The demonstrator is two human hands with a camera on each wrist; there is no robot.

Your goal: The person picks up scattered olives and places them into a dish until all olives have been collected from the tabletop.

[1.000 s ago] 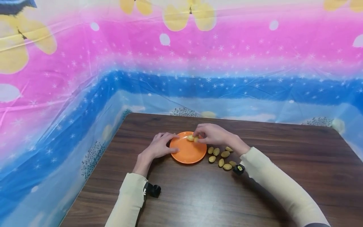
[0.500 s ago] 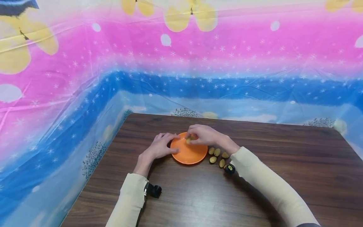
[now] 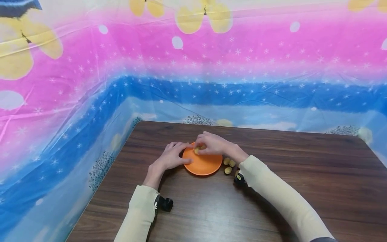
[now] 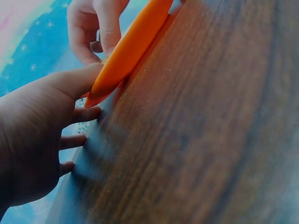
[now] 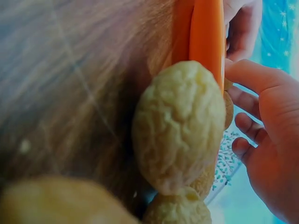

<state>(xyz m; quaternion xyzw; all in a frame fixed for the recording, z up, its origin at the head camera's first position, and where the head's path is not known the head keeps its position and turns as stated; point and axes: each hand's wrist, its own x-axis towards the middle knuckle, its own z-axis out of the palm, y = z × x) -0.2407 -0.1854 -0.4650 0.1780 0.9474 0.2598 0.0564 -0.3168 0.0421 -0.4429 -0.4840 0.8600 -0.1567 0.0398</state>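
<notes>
My left hand (image 3: 171, 155) rests at the left rim of the orange plate (image 3: 207, 165), thumb and fingers spread and touching its edge. Over the far left part of the plate, my right hand (image 3: 213, 144) pinches a small yellow wrinkled oval piece (image 3: 197, 150) between thumb and fingers. Its kind is unclear, and the fingers partly cover it. Several similar yellow-brown oval pieces (image 3: 228, 170) lie on the table right of the plate. In the right wrist view, one wrinkled oval piece (image 5: 180, 126) looms close to the camera.
The plate stands on a dark wood table (image 3: 193, 208). A patterned pink and blue cloth (image 3: 193, 67) hangs behind and on the left. The right sleeve (image 3: 272, 188) and its wrist camera (image 3: 239, 179) hide some of the loose pieces.
My right hand has moved left over the plate with the yellow oval piece. Its forearm now covers more of the loose pieces. My left hand stays at the rim.
</notes>
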